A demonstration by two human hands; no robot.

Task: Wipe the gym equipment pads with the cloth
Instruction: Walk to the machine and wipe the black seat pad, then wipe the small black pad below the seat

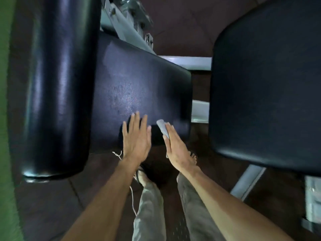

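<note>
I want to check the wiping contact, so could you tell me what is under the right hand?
A folded grey cloth shows under the right hand, over the flat black pad. How much more cloth the palm covers cannot be seen.

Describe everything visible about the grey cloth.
The grey cloth looks like soft fabric, bunched into a narrow roll rather than spread flat. Only a short length shows: its rounded end sticks out beyond the fingertips of the right hand, and the rest is hidden under that flat palm. It lies near the closer end of the flat black pad, apparently pressed against it. The open left hand is beside it, not touching it. No print or label can be made out.
</note>
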